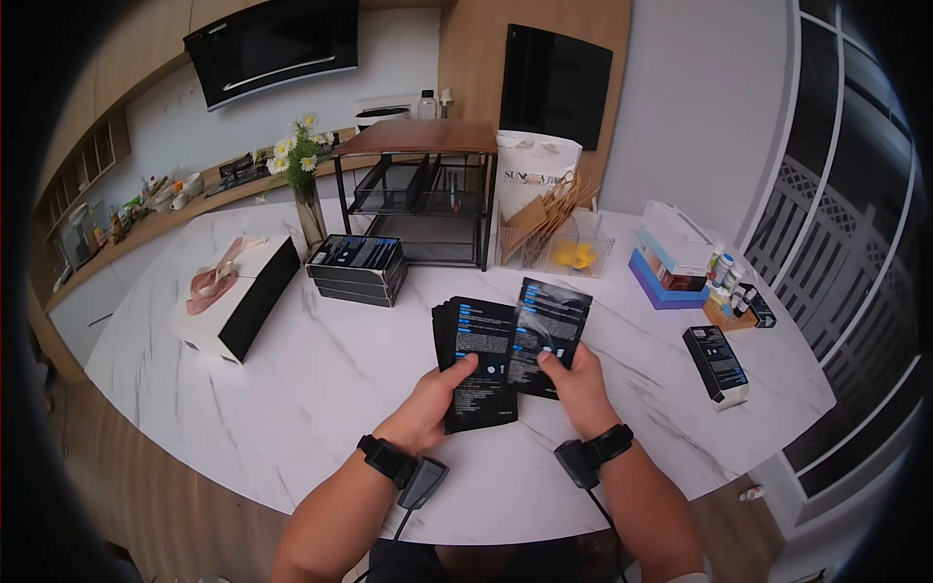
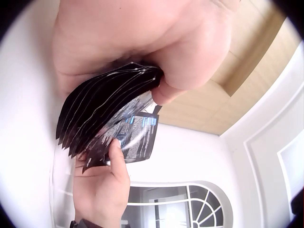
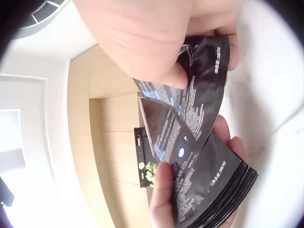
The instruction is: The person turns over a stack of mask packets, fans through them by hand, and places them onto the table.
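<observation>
My left hand grips a fanned stack of flat black sachets with blue and white print, thumb on top. In the left wrist view the sachets' layered edges spread below the palm. My right hand pinches a single black sachet between thumb and fingers, just right of the stack. The right wrist view shows this sachet overlapping the stack, both printed faces toward the camera. The right fingers are partly hidden behind the sachet.
Black boxes sit stacked at back left, beside a white gift box with a pink ribbon. A black rack and a clear bin stand behind. At right are a small black box and a tissue box.
</observation>
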Available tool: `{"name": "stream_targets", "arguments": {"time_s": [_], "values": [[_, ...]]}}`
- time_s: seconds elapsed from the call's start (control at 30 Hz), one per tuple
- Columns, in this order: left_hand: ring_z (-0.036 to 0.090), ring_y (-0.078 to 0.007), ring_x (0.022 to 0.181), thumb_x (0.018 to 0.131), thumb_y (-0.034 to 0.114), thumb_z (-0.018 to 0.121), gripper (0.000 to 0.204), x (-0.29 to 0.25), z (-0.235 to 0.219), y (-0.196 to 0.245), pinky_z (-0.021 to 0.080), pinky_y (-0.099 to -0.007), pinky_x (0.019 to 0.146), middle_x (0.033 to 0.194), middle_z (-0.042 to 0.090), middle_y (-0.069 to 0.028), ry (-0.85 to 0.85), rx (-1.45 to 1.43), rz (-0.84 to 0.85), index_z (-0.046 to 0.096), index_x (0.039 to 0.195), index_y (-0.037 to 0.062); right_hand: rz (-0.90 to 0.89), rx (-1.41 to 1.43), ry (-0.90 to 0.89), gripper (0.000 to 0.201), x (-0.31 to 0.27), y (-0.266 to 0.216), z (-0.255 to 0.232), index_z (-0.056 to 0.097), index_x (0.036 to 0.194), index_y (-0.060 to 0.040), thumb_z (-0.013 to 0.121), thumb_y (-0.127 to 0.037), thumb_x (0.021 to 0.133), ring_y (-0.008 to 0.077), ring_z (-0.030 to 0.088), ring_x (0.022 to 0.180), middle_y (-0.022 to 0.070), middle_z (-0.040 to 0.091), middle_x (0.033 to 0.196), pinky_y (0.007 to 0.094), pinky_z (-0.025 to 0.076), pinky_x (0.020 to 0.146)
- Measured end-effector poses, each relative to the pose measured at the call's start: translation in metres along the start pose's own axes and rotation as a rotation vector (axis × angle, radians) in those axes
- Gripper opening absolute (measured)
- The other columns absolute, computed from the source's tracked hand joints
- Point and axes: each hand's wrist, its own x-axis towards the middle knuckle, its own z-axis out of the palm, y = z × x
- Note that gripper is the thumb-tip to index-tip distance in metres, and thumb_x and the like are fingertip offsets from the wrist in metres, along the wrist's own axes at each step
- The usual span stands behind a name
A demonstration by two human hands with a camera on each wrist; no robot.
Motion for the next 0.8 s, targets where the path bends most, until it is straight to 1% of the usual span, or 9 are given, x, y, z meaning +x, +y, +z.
{"name": "stream_targets", "arguments": {"time_s": [0.13, 0.23, 0.3, 0.37, 0.43, 0.53, 0.6, 0.7, 0.8], "values": [[0.072, -0.0251, 0.103, 0.106, 0.022, 0.056, 0.034, 0.002, -0.003, 0.002, 0.062, -0.0397, 0.09, 0.12, 0.069, -0.0143, 0.045, -0.009, 0.071, 0.055, 0.13, -0.0018, 0.045, 0.124, 0.107, 0.022, -0.006, -0.03, -0.003, 0.062, 0.121, 0.0005, 0.059, -0.01, 0.101, 0.0134, 0.067, 0.098, 0.0045, 0.07, 0.112, 0.0292, 0.054, 0.09], [0.072, -0.0254, 0.103, 0.103, 0.017, 0.059, 0.032, -0.001, -0.002, 0.002, 0.062, -0.04, 0.089, 0.118, 0.07, -0.0142, 0.064, -0.005, 0.113, 0.056, 0.128, -0.0026, 0.041, 0.262, 0.046, 0.025, -0.01, -0.035, -0.001, 0.064, 0.121, 0.0006, 0.061, -0.014, 0.102, 0.0117, 0.066, 0.1, 0.0042, 0.07, 0.114, 0.0277, 0.052, 0.09], [0.072, -0.0256, 0.102, 0.102, 0.015, 0.061, 0.03, -0.001, 0.0, 0.002, 0.062, -0.0401, 0.089, 0.117, 0.07, -0.0141, 0.073, 0.0, 0.134, 0.057, 0.126, -0.003, 0.09, 0.22, -0.052, 0.032, -0.015, -0.034, 0.004, 0.063, 0.123, 0.0009, 0.065, -0.024, 0.102, 0.0115, 0.064, 0.101, 0.0039, 0.07, 0.115, 0.0278, 0.051, 0.091], [0.072, -0.0256, 0.102, 0.1, 0.012, 0.063, 0.028, -0.004, 0.001, 0.002, 0.061, -0.0395, 0.09, 0.116, 0.07, -0.0141, 0.085, -0.013, 0.161, 0.059, 0.124, -0.0032, 0.029, 0.073, -0.075, 0.034, -0.022, -0.03, 0.016, 0.062, 0.123, 0.0015, 0.066, -0.025, 0.102, 0.0101, 0.063, 0.1, 0.0039, 0.069, 0.114, 0.0275, 0.051, 0.091], [0.072, -0.0258, 0.102, 0.1, 0.012, 0.062, 0.028, -0.004, 0.004, 0.002, 0.061, -0.0393, 0.09, 0.117, 0.07, -0.0145, 0.096, -0.012, 0.168, 0.06, 0.124, -0.003, 0.067, -0.018, -0.136, 0.036, -0.028, -0.029, 0.023, 0.06, 0.123, 0.0025, 0.066, -0.026, 0.102, 0.0089, 0.062, 0.099, 0.0045, 0.069, 0.113, 0.0259, 0.052, 0.088], [0.071, -0.0269, 0.104, 0.1, 0.017, 0.06, 0.032, 0.002, -0.008, -0.004, 0.059, -0.0411, 0.093, 0.12, 0.07, -0.0154, 0.061, -0.022, 0.145, 0.06, 0.126, -0.0029, 0.154, 0.064, -0.213, 0.036, -0.031, -0.021, 0.027, 0.062, 0.121, 0.0029, 0.067, -0.027, 0.102, 0.0086, 0.063, 0.096, 0.0047, 0.07, 0.11, 0.0258, 0.052, 0.086], [0.07, -0.0281, 0.108, 0.101, 0.028, 0.057, 0.04, 0.004, -0.009, -0.004, 0.057, -0.0434, 0.098, 0.122, 0.069, -0.0157, 0.028, -0.005, 0.106, 0.059, 0.128, -0.0019, 0.079, 0.016, -0.211, 0.033, -0.029, -0.013, 0.026, 0.066, 0.115, 0.0036, 0.067, -0.026, 0.102, 0.0082, 0.064, 0.09, 0.0043, 0.072, 0.103, 0.0258, 0.054, 0.081], [0.072, -0.0252, 0.105, 0.101, 0.024, 0.058, 0.037, -0.005, 0.0, 0.006, 0.058, -0.0398, 0.095, 0.12, 0.07, -0.0134, -0.025, -0.181, 0.037, 0.06, 0.128, -0.0007, 0.028, 0.012, -0.158, 0.03, -0.027, -0.014, 0.024, 0.069, 0.108, 0.0043, 0.068, -0.025, 0.101, 0.0079, 0.064, 0.084, 0.0035, 0.072, 0.097, 0.0255, 0.055, 0.076], [0.071, -0.0249, 0.105, 0.101, 0.027, 0.057, 0.038, -0.009, 0.006, 0.008, 0.058, -0.0395, 0.095, 0.121, 0.07, -0.0134, -0.022, -0.188, 0.05, 0.061, 0.128, 0.0002, 0.018, 0.0, -0.116, 0.03, -0.03, -0.021, 0.026, 0.069, 0.106, 0.005, 0.069, -0.024, 0.1, 0.0075, 0.064, 0.08, 0.0033, 0.072, 0.094, 0.0253, 0.054, 0.072]]}}
